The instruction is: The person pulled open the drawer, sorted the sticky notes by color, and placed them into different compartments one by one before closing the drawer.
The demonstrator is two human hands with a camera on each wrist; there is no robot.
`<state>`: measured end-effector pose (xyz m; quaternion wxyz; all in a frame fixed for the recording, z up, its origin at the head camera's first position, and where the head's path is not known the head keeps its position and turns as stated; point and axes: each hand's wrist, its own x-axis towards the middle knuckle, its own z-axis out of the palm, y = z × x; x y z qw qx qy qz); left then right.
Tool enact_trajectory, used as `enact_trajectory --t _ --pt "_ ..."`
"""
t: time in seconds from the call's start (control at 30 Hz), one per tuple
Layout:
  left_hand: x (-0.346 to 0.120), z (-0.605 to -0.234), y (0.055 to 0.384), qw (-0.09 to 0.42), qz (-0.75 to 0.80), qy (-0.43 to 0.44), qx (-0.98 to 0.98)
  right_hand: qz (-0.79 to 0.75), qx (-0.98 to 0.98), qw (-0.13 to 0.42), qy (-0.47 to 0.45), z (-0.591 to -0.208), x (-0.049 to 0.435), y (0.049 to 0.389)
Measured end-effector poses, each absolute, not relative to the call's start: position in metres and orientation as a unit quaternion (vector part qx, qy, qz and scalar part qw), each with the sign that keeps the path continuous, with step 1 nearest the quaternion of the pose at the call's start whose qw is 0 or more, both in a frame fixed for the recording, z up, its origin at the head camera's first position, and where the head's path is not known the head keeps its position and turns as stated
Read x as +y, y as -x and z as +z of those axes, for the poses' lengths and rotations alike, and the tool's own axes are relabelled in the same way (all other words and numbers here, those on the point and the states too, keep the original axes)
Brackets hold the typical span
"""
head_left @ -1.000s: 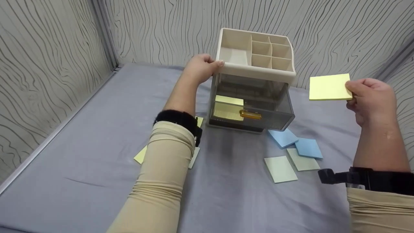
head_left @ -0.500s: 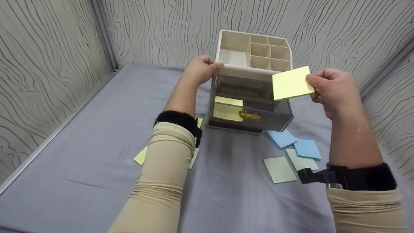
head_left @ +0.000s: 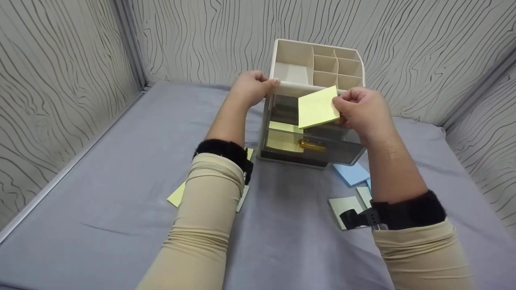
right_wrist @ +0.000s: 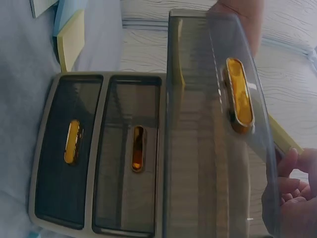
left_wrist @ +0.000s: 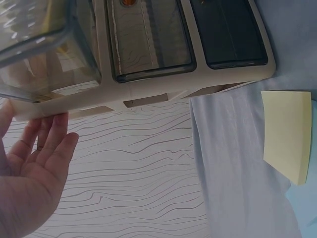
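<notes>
My right hand point(head_left: 365, 110) pinches a yellow sticky note pad point(head_left: 318, 108) by its right edge, tilted above the pulled-out top drawer point(head_left: 336, 147) of a cream desk organizer point(head_left: 288, 85). Inside that drawer, at its left, lies another yellow pad point(head_left: 285, 137), seen partly through the smoky clear front with its gold handle point(head_left: 312, 145). My left hand point(head_left: 252, 86) grips the organizer's upper left corner, thumb at the front rim; the left wrist view shows its fingertips point(left_wrist: 60, 121) against the side. Two lower drawers point(right_wrist: 126, 158) are closed in the right wrist view.
Right of the organizer lie a blue pad point(head_left: 350, 174) and pale green pads point(head_left: 338, 203), partly hidden by my right arm. Yellow point(head_left: 176, 195) and pale point(head_left: 242, 199) pads stick out beneath my left forearm. A patterned wall point(head_left: 209, 36) stands behind the organizer.
My right hand has carried the yellow sticky note pad leftward from the right side to above the open drawer. My left hand keeps its grip on the organizer.
</notes>
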<state>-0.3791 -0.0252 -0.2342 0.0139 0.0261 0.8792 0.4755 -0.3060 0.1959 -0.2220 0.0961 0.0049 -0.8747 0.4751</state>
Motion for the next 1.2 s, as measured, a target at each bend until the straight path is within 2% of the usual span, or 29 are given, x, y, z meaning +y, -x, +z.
enact_trajectory --t 0.43,0.87,1.07,1.2 --pt "-0.023 -0.234 0.377 0.007 0.473 -0.026 0.881 0.500 -0.865 0.025 -0.024 -0.226 0.162 0.309" --pt "-0.025 -0.234 0.378 0.009 0.476 -0.022 0.879 0.525 -0.851 -0.017 -0.026 -0.225 0.152 0.312" --pt "-0.025 -0.234 0.378 0.008 0.475 -0.026 0.880 0.485 -0.871 -0.065 -0.035 -0.226 0.148 0.317" --pt "-0.025 -0.235 0.378 0.005 0.474 -0.026 0.880 0.433 -0.897 -0.079 -0.043 -0.228 0.147 0.321"
